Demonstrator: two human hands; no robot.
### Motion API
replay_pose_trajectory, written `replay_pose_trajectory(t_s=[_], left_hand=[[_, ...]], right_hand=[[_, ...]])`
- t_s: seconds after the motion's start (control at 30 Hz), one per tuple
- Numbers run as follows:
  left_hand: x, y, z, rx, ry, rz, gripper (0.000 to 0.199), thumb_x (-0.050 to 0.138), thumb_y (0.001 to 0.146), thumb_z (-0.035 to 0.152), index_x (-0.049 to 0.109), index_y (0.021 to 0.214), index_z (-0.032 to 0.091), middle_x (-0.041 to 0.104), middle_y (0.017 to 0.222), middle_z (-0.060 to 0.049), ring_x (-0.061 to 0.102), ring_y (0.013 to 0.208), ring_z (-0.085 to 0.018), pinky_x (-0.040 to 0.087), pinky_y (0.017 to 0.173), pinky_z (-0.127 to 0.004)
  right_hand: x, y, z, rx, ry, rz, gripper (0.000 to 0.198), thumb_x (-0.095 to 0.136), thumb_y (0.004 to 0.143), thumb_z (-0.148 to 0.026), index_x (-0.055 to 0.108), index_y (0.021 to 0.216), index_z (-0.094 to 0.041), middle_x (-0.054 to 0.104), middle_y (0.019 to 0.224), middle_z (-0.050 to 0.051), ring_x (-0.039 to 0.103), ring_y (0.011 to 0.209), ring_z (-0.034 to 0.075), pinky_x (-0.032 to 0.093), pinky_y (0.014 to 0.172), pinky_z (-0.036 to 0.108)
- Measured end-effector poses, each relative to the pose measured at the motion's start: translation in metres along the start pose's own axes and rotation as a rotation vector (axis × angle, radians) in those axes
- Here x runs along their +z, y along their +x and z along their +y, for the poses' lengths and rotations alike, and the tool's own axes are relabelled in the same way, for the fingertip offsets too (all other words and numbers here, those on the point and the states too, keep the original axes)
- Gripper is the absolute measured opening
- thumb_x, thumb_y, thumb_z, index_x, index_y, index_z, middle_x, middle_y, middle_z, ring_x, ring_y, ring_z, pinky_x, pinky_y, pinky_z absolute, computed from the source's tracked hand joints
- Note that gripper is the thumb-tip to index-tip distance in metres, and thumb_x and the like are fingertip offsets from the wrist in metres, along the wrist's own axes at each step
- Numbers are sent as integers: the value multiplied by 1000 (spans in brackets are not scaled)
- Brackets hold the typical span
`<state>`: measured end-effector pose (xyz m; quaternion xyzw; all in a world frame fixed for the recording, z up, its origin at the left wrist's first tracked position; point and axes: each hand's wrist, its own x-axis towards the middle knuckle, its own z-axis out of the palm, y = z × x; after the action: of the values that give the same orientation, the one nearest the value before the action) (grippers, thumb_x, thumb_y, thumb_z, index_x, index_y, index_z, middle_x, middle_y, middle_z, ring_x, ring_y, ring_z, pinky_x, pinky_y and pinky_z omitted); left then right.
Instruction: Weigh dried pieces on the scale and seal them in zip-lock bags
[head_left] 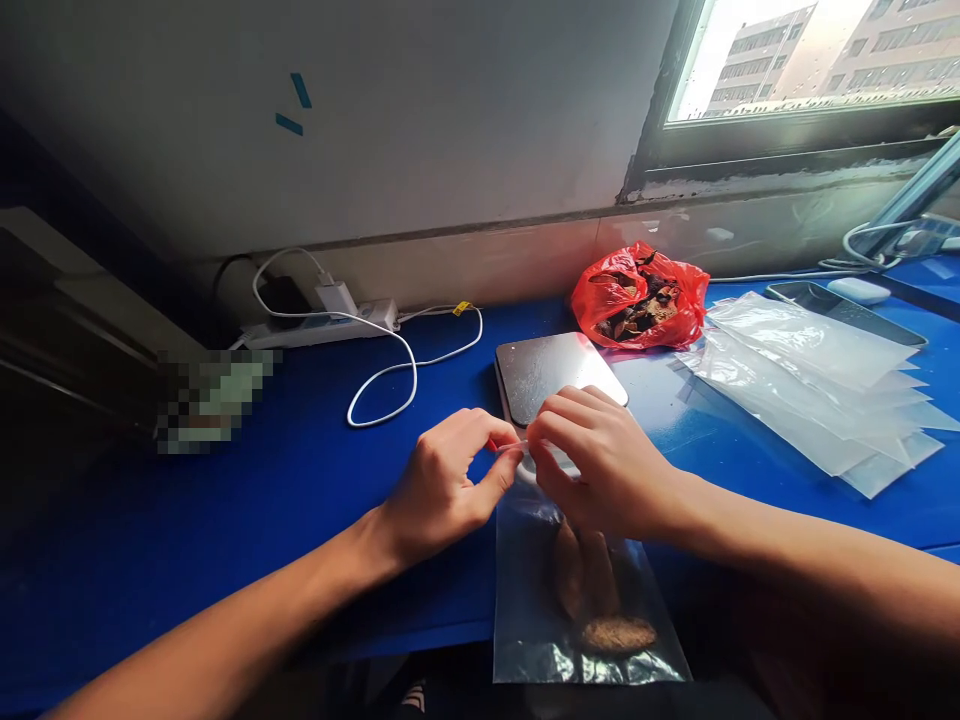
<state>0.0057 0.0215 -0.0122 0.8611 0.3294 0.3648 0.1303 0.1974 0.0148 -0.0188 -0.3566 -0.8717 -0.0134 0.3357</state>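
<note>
Head view: both hands pinch the top edge of a clear zip bag [577,610] holding brown pieces, just in front of the scale [555,372]. Left hand [446,485] grips the left corner, right hand [592,460] the strip beside it. Behind the scale's right side sits a red bag [637,295]; empty clear bags [817,390] lie to its right.

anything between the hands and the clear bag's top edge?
Nothing visible. The left hand and right hand both pinch the top edge of the clear zip bag, just in front of the scale.
</note>
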Motion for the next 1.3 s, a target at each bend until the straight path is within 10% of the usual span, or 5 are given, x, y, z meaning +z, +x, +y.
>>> replay_pose_trajectory(t_s=[1.3], left_hand=[[-10, 0, -4, 105, 109, -59, 9, 56, 88, 14, 62, 82, 16, 67, 77, -2, 61, 72, -15, 48, 65, -28]], right_hand=[[3, -1, -2, 40, -42, -18, 13, 51, 84, -17, 61, 76, -14, 57, 70, 2, 44, 65, 14, 30, 64, 30]])
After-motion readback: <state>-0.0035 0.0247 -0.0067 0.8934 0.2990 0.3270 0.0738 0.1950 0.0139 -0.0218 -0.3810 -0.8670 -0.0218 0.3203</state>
